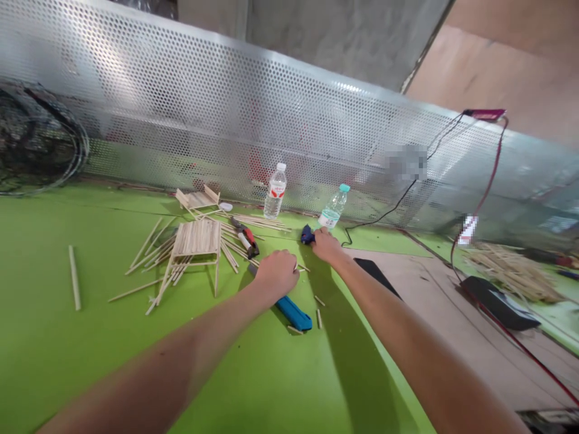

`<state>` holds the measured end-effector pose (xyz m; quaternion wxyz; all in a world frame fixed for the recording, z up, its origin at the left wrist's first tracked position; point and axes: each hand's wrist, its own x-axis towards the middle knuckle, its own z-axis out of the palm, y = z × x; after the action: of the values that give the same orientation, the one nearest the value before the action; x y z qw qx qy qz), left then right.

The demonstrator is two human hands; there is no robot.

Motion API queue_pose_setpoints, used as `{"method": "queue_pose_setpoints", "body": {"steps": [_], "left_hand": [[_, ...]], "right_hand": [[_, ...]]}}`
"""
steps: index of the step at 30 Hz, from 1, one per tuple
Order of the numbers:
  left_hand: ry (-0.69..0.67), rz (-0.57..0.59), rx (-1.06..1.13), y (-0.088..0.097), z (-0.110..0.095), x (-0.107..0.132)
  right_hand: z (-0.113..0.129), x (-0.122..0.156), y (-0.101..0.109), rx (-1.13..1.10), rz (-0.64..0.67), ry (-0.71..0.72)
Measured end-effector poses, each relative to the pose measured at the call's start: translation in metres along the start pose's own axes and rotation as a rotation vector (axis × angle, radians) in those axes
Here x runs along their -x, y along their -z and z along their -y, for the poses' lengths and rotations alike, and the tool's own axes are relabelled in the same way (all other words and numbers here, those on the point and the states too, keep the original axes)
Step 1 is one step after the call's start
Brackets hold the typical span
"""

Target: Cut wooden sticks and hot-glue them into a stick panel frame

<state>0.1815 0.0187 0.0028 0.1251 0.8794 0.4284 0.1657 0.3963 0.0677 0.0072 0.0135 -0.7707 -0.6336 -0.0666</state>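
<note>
My left hand (pixel 277 275) is closed, knuckles up, over the middle of a blue utility knife (pixel 294 312) on the green tabletop. Thin wooden stick ends show beside its fingers, but what the fingers grip is hidden. My right hand (pixel 326 245) is wrapped round a dark blue tool (pixel 307 234) that looks like a glue gun; the palm hides most of it. To the left, a small chair-like frame of wooden sticks (pixel 198 239) stands among loose sticks (pixel 154 256). Red-and-black pruning shears (pixel 245 237) lie between that frame and my left hand.
Two water bottles (pixel 275 191) (pixel 333 208) stand near the perforated metal screen (pixel 217 108). Behind the frame is another small stick piece (pixel 198 199). A black cord runs up the screen. At right lie a black pouch (pixel 497 303) and a wood pile (pixel 513 271); coiled wire (pixel 40 138) sits at left.
</note>
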Motion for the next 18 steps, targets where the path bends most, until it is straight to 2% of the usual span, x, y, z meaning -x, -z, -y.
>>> {"method": "queue_pose_setpoints", "body": {"steps": [5,11,15,18], "left_hand": [[0.005,0.006,0.018,-0.001,0.000,0.001],[0.015,0.007,0.045,-0.001,0.000,0.002],[0.037,0.028,0.074,-0.001,0.000,0.001],[0.044,0.031,0.070,0.000,0.000,0.002]], "right_hand": [[-0.004,0.019,0.009,-0.060,0.008,0.056],[-0.028,0.072,0.036,-0.157,-0.102,0.054],[-0.042,0.111,0.042,-0.456,-0.251,0.052],[-0.043,0.130,0.041,-0.622,-0.259,0.070]]}}
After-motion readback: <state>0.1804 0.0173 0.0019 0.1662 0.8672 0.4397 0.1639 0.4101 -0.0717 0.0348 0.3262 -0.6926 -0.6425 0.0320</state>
